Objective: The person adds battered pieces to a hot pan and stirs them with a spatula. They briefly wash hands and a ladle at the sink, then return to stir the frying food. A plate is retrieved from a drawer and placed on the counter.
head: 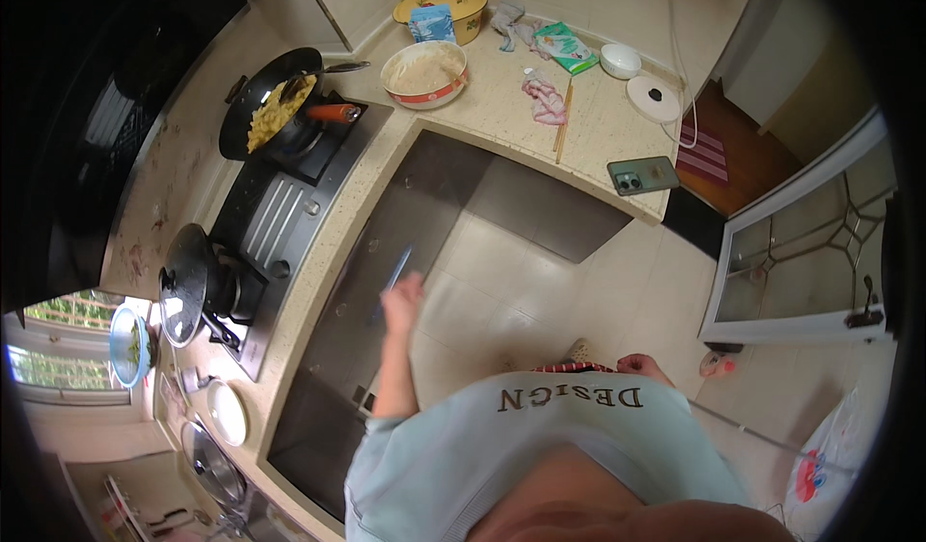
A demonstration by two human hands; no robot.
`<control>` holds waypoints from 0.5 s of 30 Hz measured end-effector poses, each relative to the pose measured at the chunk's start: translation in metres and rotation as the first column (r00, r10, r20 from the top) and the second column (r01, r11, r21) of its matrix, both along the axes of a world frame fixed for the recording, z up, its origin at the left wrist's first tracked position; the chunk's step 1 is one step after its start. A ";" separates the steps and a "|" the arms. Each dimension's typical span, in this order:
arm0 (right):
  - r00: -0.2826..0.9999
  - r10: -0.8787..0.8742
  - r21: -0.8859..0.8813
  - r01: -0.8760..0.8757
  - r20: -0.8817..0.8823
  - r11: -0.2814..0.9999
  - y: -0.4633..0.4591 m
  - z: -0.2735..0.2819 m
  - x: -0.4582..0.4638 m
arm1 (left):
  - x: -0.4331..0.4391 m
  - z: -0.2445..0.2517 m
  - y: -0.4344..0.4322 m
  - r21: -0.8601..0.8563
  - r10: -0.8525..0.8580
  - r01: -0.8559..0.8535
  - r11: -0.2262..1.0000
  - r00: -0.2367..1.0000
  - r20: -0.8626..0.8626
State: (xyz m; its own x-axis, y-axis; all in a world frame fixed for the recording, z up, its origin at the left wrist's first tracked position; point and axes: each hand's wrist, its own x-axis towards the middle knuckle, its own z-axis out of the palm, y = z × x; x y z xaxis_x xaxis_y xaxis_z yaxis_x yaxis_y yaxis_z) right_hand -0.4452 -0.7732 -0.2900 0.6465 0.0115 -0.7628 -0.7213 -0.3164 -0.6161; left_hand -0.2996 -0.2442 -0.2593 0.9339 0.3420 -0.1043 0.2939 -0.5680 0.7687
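My left hand (404, 297), blurred, is closed around a slim blue object (399, 266), too smeared to name. It is over the floor, beside the dark cabinet fronts (347, 310) below the stove counter. My right hand (638, 364) is low at my right side, near a red striped cloth edge (571, 368) under my shirt. Its fingers look curled, but whether they hold anything is hidden. On the hob ahead to the left, a black wok (239, 119) holds yellow food (278, 117) and a spatula (340, 67). A lidded black pan (189, 289) stands on the nearer burner.
The counter (499, 101) bears a bowl of batter (425, 75), a yellow enamel pot (470, 17), cloths (544, 99), chopsticks (564, 122), a white bowl (620, 60), a white lid (652, 99) and a phone (642, 174) near its corner. A glass-paned door (810, 231) stands right.
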 end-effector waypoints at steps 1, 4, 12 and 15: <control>0.999 -0.035 0.030 0.035 -0.002 0.999 -0.012 0.002 -0.004 | 0.020 0.003 0.013 0.058 0.094 -0.107 0.993 0.978 0.185; 0.993 0.108 -0.090 -0.111 -0.043 0.990 -0.045 0.006 -0.002 | 0.069 0.021 0.057 0.171 0.286 -0.354 0.920 0.901 0.325; 0.951 0.241 -0.005 -0.244 0.196 0.970 -0.060 0.032 0.107 | 0.115 0.054 0.138 0.364 0.392 -0.494 0.789 0.862 0.322; 0.793 0.318 -0.053 -0.342 0.520 0.938 -0.008 0.074 0.199 | 0.130 0.057 0.160 0.549 0.285 -0.446 0.706 0.890 0.356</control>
State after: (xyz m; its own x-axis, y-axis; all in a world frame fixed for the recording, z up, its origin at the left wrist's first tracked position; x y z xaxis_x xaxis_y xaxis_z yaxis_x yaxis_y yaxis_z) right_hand -0.2462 -0.7814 -0.2157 0.8937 0.3202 -0.3144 -0.1524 -0.4425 -0.8837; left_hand -0.1697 -0.0843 -0.2021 0.6883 0.5753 0.4420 0.4418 -0.8156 0.3737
